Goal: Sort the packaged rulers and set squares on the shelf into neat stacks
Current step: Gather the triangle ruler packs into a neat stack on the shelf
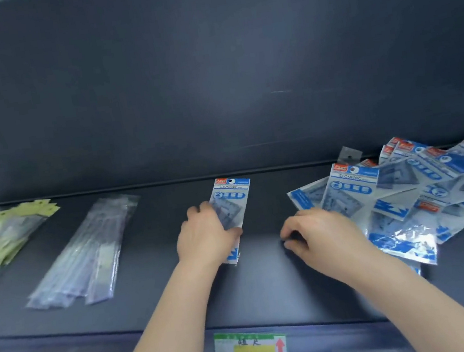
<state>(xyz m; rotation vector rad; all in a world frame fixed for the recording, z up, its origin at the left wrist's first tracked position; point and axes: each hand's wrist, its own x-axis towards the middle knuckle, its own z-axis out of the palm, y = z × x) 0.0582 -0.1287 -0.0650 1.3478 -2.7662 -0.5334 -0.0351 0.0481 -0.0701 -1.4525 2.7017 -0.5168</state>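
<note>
Your left hand (pixel 203 238) lies on the blue and white plastic package of set squares (pixel 232 202), which is in the middle of the dark grey shelf (pixel 269 289). The fingers reach over the left edge of the package and the thumb is bent around its right edge, so the hand grips it. The package lies lengthwise, with its printed header toward the back of the shelf. Under its near end some more edges show, so there may be more than one package, but I cannot tell how many.

Your right hand (pixel 321 238) is just to the right and does not touch the left hand. Its fingers are curled down toward the shelf surface. The back of the hand covers the near edge of the loose pile of blue and white packages (pixel 405 200). I cannot tell if the fingers hold something or only touch the shelf.

This pile is on the right part of the shelf, and its packages overlap at many angles. On the left part lie the clear plastic packages of long rulers (pixel 87 254), roughly stacked and slanted. Further left, at the edge of the view, are the packages with pale yellow header cards (pixel 6 238). On the front edge of the shelf, between your forearms, is a white, green and yellow label with a red arrow (pixel 250 347).
</note>
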